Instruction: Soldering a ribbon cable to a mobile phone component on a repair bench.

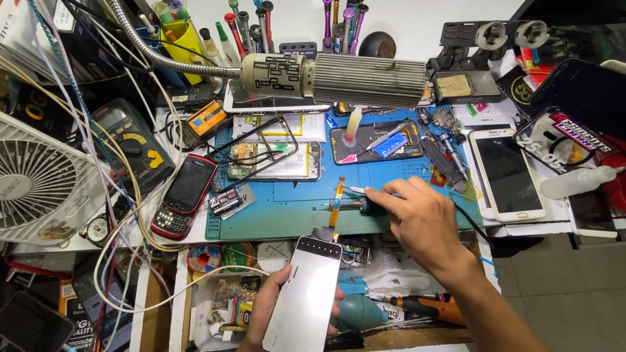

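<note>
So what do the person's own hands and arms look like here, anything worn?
Both are bare. The left hand shows no glove, ring or sleeve. The right hand and its forearm are also uncovered: no watch, wristband or glove in view. Short fingernails, no markings visible.

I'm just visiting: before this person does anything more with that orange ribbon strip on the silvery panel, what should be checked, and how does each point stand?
1. Left hand grips the silvery panel firmly: ok.
2. Orange ribbon strip lies flat on the blue mat: ok.
3. Right hand has hold of the tweezers: cannot tell.
4. Soldering iron is clear of the strip: not ok, they cross.
5. Iron's heat: cannot tell.
</note>
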